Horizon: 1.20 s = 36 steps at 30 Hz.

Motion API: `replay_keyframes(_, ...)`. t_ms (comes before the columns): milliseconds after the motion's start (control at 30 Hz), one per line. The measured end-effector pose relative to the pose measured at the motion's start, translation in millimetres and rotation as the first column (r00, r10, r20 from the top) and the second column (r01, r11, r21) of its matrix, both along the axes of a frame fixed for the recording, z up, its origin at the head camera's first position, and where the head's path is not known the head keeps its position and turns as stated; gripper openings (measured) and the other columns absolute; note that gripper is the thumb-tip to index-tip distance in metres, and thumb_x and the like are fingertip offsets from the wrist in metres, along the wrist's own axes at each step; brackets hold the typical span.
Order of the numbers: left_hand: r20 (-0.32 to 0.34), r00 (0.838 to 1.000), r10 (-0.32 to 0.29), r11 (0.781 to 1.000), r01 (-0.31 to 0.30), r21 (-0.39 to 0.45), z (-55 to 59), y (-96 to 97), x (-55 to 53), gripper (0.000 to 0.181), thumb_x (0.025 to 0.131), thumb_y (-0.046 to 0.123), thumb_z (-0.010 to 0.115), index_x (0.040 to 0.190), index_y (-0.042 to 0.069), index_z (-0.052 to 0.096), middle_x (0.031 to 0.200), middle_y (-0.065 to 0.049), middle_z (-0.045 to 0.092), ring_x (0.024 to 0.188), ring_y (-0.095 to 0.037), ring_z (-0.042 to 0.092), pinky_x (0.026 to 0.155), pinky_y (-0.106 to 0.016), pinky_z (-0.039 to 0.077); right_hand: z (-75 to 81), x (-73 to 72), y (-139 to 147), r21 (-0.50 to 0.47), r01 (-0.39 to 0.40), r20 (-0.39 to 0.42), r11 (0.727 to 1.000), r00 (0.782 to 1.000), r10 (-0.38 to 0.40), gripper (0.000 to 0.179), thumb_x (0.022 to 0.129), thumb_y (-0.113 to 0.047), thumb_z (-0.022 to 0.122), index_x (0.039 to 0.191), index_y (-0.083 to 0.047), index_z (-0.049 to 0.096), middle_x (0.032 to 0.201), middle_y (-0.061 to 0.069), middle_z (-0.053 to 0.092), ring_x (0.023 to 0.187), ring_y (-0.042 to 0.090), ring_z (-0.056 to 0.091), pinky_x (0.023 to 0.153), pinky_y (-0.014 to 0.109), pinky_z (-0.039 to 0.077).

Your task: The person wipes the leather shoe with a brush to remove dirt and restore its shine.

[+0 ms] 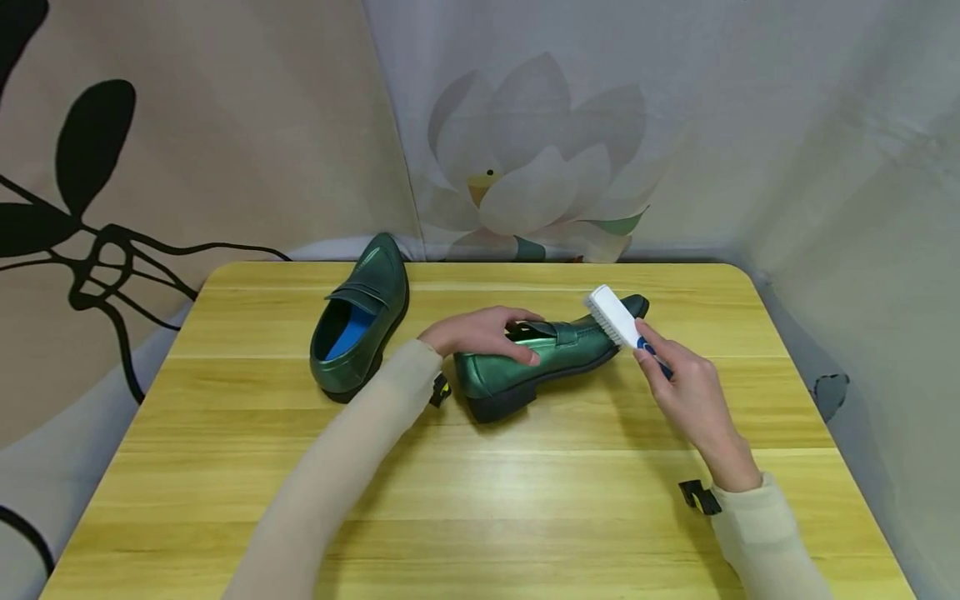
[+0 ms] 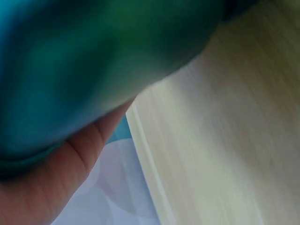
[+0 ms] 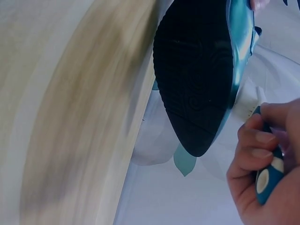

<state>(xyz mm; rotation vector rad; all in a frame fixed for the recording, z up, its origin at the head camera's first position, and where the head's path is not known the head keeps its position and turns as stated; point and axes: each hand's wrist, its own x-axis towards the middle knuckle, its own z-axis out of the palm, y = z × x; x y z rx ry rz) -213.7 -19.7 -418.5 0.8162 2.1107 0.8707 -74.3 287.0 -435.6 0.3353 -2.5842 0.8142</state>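
1. Glossy green loafer with a thick black sole [image 1: 555,358]: it lies sideways near the middle of the pale, wood-grained table [image 1: 480,517], toe pointing right and raised; the right wrist view shows its underside. Whether its heel rests on the wood, I cannot tell.
2. The left hand [image 1: 491,331] grips it around the opening, thumb along the near side. That hold is well behind the toe, so a hard push at the front could twist the shoe, the slick-looking upper sliding under the fingers.
3. The right hand [image 1: 686,383] has its fingers wrapped round the blue-and-white handle of a white-headed brush [image 1: 613,315]. The bristles face the upper near the toe; how firmly they press, if at all, is unclear.
4. The toe narrows there, so a stroke carried too far could skid off its tip, and a tilted head might scrape the shiny finish with its hard edge.
5. A matching green loafer with a blue insole [image 1: 367,287] stands upright to the left, near the back edge. The left sleeve [image 1: 375,442] is close to it; a careless elbow could nudge it.
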Motion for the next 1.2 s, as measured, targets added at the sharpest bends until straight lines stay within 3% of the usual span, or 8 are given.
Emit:
replay_keyframes(167, -0.051, 0.996, 0.073, 0.996, -0.075, -0.049, 2.1, -8.4, 3.1, 0.089, 0.088, 0.056, 0.074, 0.16, 0.017, 0.04, 0.152, -0.009, 0.051, 0.135, -0.025, 0.05, 0.112, -0.049, 0.042, 0.0, -2.2, -5, -0.003, 0.012, 0.004, 1.0, 1.0, -0.012, 0.046, 0.1, -0.005, 0.067, 0.145, -0.003, 0.059, 0.114, 0.028, 0.072, 0.082, 0.038, 0.069, 0.065, 0.051, 0.053)
replay_keyframes(267, -0.111, 0.984, 0.141, 0.988, -0.147, -0.05, 0.3, -12.7, 7.2, 0.09, 0.087, 0.061, 0.074, 0.158, 0.016, 0.043, 0.146, -0.008, 0.057, 0.13, -0.025, 0.056, 0.108, -0.047, 0.046, -0.1, -4.4, -9, 0.007, 0.021, -0.003, 1.0, 1.0, -0.021, 0.045, 0.1, -0.005, 0.068, 0.145, -0.002, 0.06, 0.108, 0.027, 0.073, 0.073, 0.033, 0.065, 0.058, 0.043, 0.049)
replay_keyframes(433, -0.24, 0.923, 0.301, 0.953, -0.303, 0.031, -6.9, -21.9, 17.2, 0.071, 0.089, 0.061, 0.073, 0.14, 0.012, 0.064, 0.131, -0.005, 0.067, 0.117, -0.023, 0.063, 0.099, -0.044, 0.051, 0.6, -9.2, -14, 0.029, 0.035, -0.006, 0.999, 0.999, -0.035, 0.044, 0.101, -0.007, 0.067, 0.144, 0.0, 0.059, 0.09, 0.021, 0.072, 0.06, 0.023, 0.051, 0.051, 0.03, 0.035)
replay_keyframes(533, -0.264, 0.897, 0.355, 0.935, -0.336, 0.116, -12.2, -28.6, 22.8, 0.054, 0.097, 0.052, 0.069, 0.131, 0.01, 0.071, 0.127, -0.006, 0.07, 0.115, -0.023, 0.064, 0.101, -0.043, 0.05, 1.1, -12.0, -18, 0.03, 0.035, -0.009, 0.999, 0.999, -0.035, 0.043, 0.101, -0.007, 0.067, 0.143, 0.001, 0.059, 0.084, 0.019, 0.07, 0.057, 0.02, 0.047, 0.049, 0.03, 0.033)
replay_keyframes(767, -0.146, 0.881, 0.449, 0.883, -0.414, 0.22, -21.0, -40.6, 28.7, 0.04, 0.109, 0.037, 0.055, 0.132, 0.008, 0.07, 0.131, -0.009, 0.067, 0.121, -0.026, 0.06, 0.108, -0.045, 0.045, 1.7, -16.4, -22, 0.022, 0.027, -0.023, 0.999, 0.999, -0.026, 0.043, 0.101, -0.006, 0.066, 0.143, 0.002, 0.06, 0.08, 0.018, 0.067, 0.054, 0.018, 0.043, 0.047, 0.029, 0.032)
replay_keyframes(933, -0.077, 0.872, 0.484, 0.852, -0.45, 0.267, -22.0, -40.2, 28.2, 0.036, 0.108, 0.031, 0.057, 0.129, 0.006, 0.071, 0.131, -0.01, 0.068, 0.122, -0.026, 0.059, 0.109, -0.044, 0.044, 1.7, -16.8, -21, 0.017, 0.03, -0.022, 0.999, 0.999, -0.029, 0.043, 0.101, -0.006, 0.067, 0.142, 0.002, 0.06, 0.08, 0.018, 0.067, 0.054, 0.018, 0.044, 0.047, 0.029, 0.032)
replay_keyframes(1200, 0.115, 0.852, 0.511, 0.795, -0.519, 0.316, -11.6, -32.3, 24.6, 0.031, 0.103, 0.024, 0.066, 0.128, 0.006, 0.075, 0.131, -0.008, 0.07, 0.128, -0.025, 0.059, 0.109, -0.043, 0.044, -0.3, -14.1, -20, -0.003, 0.051, -0.032, 0.999, 0.998, -0.051, 0.043, 0.101, -0.006, 0.067, 0.143, 0.0, 0.061, 0.086, 0.021, 0.07, 0.056, 0.02, 0.047, 0.047, 0.029, 0.034)
